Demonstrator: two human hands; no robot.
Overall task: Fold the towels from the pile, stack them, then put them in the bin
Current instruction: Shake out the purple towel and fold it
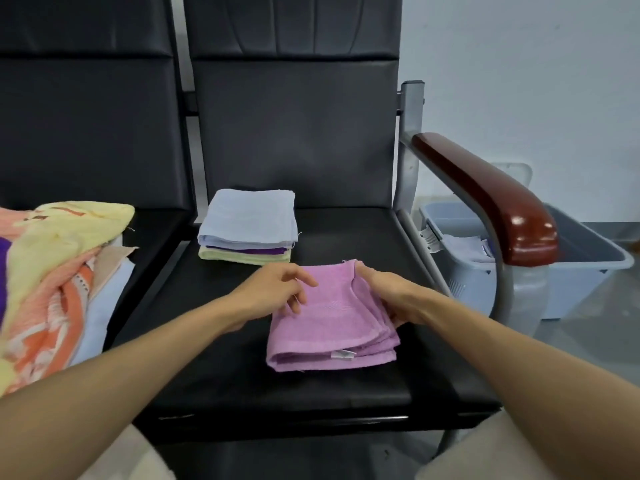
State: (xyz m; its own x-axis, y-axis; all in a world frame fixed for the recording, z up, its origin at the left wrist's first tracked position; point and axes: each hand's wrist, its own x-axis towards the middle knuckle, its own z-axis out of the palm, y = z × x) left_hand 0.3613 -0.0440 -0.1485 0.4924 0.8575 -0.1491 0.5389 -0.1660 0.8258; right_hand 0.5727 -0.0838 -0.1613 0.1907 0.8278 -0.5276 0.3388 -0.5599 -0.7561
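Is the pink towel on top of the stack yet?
No, the pink towel lies on the seat in front of the stack, apart from it.

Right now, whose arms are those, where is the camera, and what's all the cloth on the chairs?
There is no machine here: those are a person's two bare arms. The one picture comes from a camera worn on the person's head, looking down, so you see what they see. On the black seat lies a folded pink towel. The right hand holds its right edge, and the left hand rests its fingers on the left side. Behind it sits a stack of folded towels, pale blue on top. On the next seat, to the left, is the pile waiting to be folded. Past the armrest, on the floor, stands a grey bin.
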